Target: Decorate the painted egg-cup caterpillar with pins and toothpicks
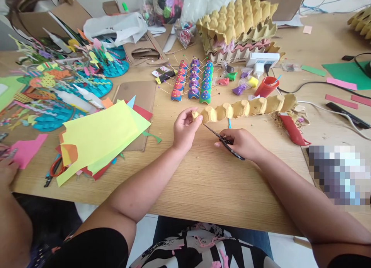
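My left hand [187,128] pinches the near-left end of a long strip of yellow egg carton [245,108], a single row of several bumps stretching to the right. In my right hand [242,143] are black-handled scissors [214,132], their blades pointing up and left at the strip's underside close to my left fingertips. How far the blades are parted is hard to see. Beyond the strip stand three painted egg-carton caterpillars, one red and blue [179,82], one purple [194,80] and one green and blue [206,82], with thin sticks poking out.
Coloured paper sheets [101,131] lie left over brown cardboard [146,106]. A co-worker's hand [7,169] holds pink paper [27,151] at far left. Stacked egg trays [234,22], a power strip [262,60], a red cup [266,88] and a red-handled cutter [292,129] occupy the right side.
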`<action>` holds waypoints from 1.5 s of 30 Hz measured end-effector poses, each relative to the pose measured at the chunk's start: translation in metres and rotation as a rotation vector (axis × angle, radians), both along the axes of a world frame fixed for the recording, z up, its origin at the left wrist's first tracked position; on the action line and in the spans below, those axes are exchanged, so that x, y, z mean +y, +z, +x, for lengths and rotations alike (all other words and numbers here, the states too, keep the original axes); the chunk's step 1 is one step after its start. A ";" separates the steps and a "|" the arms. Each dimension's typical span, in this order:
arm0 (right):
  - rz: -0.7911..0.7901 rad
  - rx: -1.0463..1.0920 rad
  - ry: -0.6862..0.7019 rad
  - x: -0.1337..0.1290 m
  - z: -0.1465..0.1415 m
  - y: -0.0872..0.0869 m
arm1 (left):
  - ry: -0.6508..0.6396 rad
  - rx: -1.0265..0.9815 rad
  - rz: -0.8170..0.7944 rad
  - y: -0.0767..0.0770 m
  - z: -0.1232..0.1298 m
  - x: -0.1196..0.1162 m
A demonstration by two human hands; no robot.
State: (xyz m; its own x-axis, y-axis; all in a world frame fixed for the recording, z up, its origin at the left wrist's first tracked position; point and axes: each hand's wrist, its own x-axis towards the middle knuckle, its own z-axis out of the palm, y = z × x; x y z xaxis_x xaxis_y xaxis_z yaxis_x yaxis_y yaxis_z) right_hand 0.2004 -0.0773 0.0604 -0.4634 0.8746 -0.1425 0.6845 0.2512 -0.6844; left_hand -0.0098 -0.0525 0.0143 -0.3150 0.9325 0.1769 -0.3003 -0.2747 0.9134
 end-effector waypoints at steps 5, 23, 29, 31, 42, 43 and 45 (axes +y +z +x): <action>0.055 0.097 -0.016 -0.003 0.001 -0.003 | -0.008 -0.137 -0.072 0.004 0.000 0.000; 0.190 0.907 -0.365 -0.011 -0.027 -0.024 | -0.231 0.150 0.114 0.001 0.013 -0.020; 0.338 0.874 -0.397 -0.013 -0.026 -0.020 | -0.317 0.304 0.136 -0.004 0.016 -0.023; 0.355 0.850 -0.374 -0.014 -0.025 -0.018 | -0.373 0.280 0.090 -0.005 0.014 -0.023; 0.273 0.704 -0.238 -0.017 -0.022 -0.015 | -0.603 0.004 -0.071 -0.001 0.003 -0.012; 0.253 0.709 -0.256 -0.016 -0.022 -0.016 | -0.566 0.000 -0.063 0.000 0.004 -0.012; 0.209 0.748 -0.303 -0.013 -0.020 -0.020 | -0.455 -0.017 -0.049 0.002 0.005 -0.013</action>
State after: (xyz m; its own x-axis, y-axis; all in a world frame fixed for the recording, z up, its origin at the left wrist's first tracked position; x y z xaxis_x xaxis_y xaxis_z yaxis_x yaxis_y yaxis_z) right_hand 0.1800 -0.0908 0.0409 -0.1111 0.9510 0.2886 0.1259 0.3015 -0.9451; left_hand -0.0049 -0.0655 0.0159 0.1261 0.9838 0.1274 -0.3953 -0.0679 0.9160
